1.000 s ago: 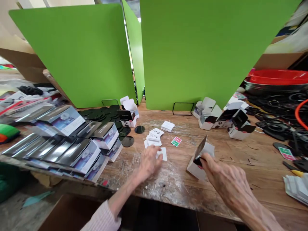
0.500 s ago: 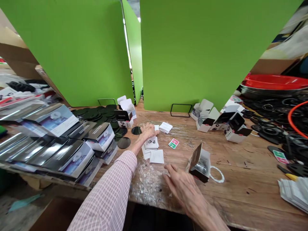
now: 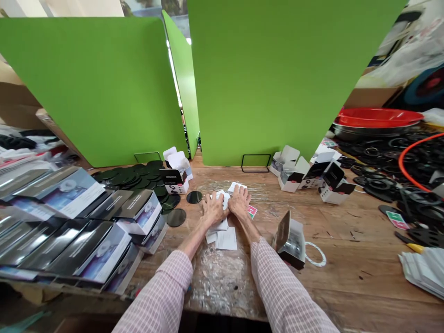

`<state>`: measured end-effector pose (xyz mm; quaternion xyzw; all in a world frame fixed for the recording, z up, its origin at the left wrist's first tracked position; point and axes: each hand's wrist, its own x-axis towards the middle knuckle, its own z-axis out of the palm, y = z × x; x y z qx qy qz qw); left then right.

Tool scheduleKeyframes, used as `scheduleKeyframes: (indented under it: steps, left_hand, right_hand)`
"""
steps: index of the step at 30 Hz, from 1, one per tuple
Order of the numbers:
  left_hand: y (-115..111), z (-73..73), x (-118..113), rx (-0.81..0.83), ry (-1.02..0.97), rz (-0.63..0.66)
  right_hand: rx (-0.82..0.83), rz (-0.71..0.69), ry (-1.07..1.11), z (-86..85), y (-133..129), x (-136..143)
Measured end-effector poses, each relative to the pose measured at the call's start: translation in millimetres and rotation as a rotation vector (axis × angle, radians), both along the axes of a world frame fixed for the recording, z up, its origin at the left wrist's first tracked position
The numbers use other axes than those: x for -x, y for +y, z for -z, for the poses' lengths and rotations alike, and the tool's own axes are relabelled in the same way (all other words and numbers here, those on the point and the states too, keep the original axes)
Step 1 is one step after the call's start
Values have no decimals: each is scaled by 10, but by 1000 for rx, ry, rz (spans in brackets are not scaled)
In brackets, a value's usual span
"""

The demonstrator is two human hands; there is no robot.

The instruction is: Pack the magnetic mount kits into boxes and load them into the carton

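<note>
My left hand (image 3: pixel 213 210) rests on folded white leaflets (image 3: pixel 224 198), its fingers bent over their left side. Close beside it, my right hand (image 3: pixel 239 201) has its fingers spread downward by the right edge of those leaflets. A small white stack of leaflets (image 3: pixel 236 186) lies just beyond the right fingertips. Nearer to me, another printed leaflet (image 3: pixel 226 239) lies flat. A red and green card (image 3: pixel 252 212) is partly covered by my right hand. To the right stands an opened box (image 3: pixel 291 240) with its contents inside, a white ring (image 3: pixel 316 255) beside it.
Stacked packed boxes (image 3: pixel 90 231) fill the left side. Dark round discs (image 3: pixel 138 178) are heaped behind them, with loose discs (image 3: pixel 176 217) nearby. Opened small boxes (image 3: pixel 294 173) stand before the green partition (image 3: pixel 284 83). Black rings (image 3: pixel 381 185) and a paper stack (image 3: pixel 423 268) lie right.
My right hand has moved forward and left from beside the opened box to the leaflets. My left hand stays at the leaflets, now nearer me. The view has tilted slightly.
</note>
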<state>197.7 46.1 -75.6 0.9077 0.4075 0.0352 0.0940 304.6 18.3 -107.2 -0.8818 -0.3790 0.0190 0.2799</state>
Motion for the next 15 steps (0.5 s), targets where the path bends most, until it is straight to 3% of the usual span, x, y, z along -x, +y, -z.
scheduleKeyframes:
  steps: [4, 10, 13, 15]
  left_hand:
    - [-47, 68, -25, -41, -3, -31]
    - [164, -28, 2, -22, -14, -98]
    - [423, 97, 65, -43, -54, -344]
    - [565, 260, 91, -27, -74, -245]
  right_hand:
    - [63, 0, 8, -91, 7, -20]
    - [144, 48, 53, -346, -2, -71]
    - [152, 97, 73, -401, -19, -69]
    - [136, 98, 75, -430, -16, -19]
